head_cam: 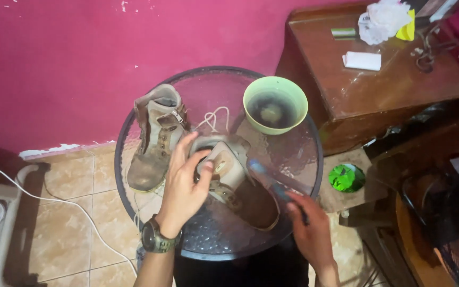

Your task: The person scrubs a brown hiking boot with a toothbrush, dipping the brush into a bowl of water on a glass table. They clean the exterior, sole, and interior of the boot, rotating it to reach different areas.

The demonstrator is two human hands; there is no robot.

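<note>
From my remote seat I see my left hand (183, 186) wrapped over the collar and tongue of a worn brown boot (237, 183) — its grip is pressed onto the boot's upper, thumb on one side and fingers curled over the opening. The boot lies tilted on the round glass table (298, 159), near the table's middle, toe pointing toward my right.

My right hand (309, 223) is closed around a blue-handled brush (269, 180), which looks blurred; the brush end sits against the boot's side, though I cannot tell the bristles clearly.

A second boot (158, 138) stands just beside the first, toward the left edge of the table, with a pale lace (213, 118) trailing between them. Behind the held boot sits a light green bowl (275, 104) with dark water in it.

A watch (155, 237) with a green strap is on my left wrist. To the right, apart from the table, stands a wooden cabinet (346, 90) carrying a white crumpled bag (381, 20) — and a white cable (54, 204) runs across the tiled floor (75, 175) at left.
</note>
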